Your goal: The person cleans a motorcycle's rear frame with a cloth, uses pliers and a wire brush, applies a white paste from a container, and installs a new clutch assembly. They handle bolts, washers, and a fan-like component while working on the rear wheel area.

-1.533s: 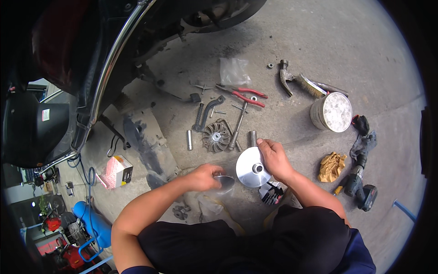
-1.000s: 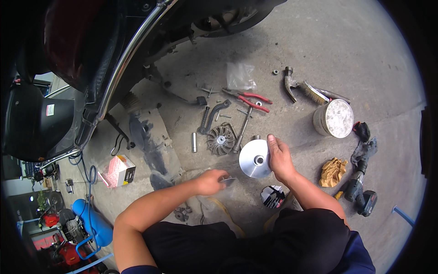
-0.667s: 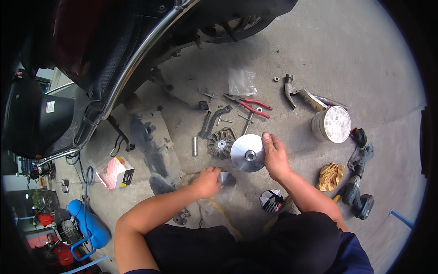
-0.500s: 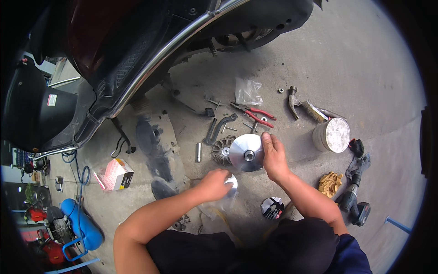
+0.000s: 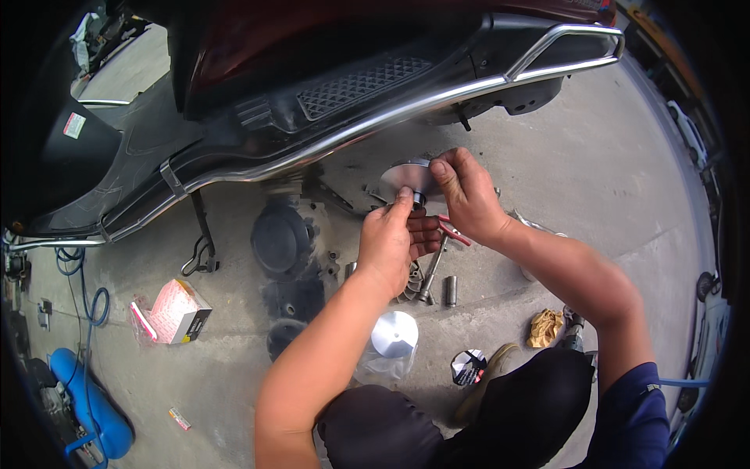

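Observation:
A shiny round metal pulley disc (image 5: 400, 178) with a central hub is held up, tilted, in front of the scooter's side. My right hand (image 5: 473, 195) pinches its right edge between thumb and fingers. On its face, near the hub, rests the thumb of my left hand (image 5: 388, 242), with the other fingers curled beneath. Below my hands on the floor lie red-handled pliers (image 5: 455, 233), a long metal tool (image 5: 434, 272), a steel socket (image 5: 451, 291) and a finned metal wheel (image 5: 409, 291), partly hidden by my left hand. A second shiny disc (image 5: 394, 334) lies on clear plastic.
A scooter with a chrome side bar (image 5: 344, 142) spans the far side. On the left are an open box (image 5: 187, 313), a blue air tank (image 5: 92, 402) and its hose. A dark cover (image 5: 281, 242) lies mid-floor. Crumpled brown paper (image 5: 544, 328) sits near my right knee.
My right hand has raised the pulley disc away from the floor parts toward the scooter. My left hand has left the second disc and come onto this one. The view has turned.

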### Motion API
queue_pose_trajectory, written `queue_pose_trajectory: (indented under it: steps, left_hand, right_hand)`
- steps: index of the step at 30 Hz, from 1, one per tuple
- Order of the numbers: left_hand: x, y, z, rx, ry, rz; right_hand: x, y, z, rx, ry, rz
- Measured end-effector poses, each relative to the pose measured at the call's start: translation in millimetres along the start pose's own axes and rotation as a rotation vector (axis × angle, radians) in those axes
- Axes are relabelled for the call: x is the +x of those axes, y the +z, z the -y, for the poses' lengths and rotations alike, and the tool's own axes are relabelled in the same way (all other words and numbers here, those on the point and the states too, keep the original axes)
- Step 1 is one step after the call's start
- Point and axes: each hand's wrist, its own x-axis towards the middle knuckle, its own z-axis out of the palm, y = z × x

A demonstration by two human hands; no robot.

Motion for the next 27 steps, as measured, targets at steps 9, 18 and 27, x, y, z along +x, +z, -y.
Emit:
queue_pose_trajectory:
  steps: [9,18,27]
  left_hand:
    - [35,-37,-27,0.031,0.083,0.099]
    - [76,-47,-20,0.216,0.216,-0.109]
    - [105,-40,-16,0.166,0.424,-0.263]
  right_hand:
    - [38,6,2,-0.135,-0.270,0.211]
    - [51,35,-61,0.163,-0.217,0.172]
    - [86,61,-76,0.404,0.025,0.170]
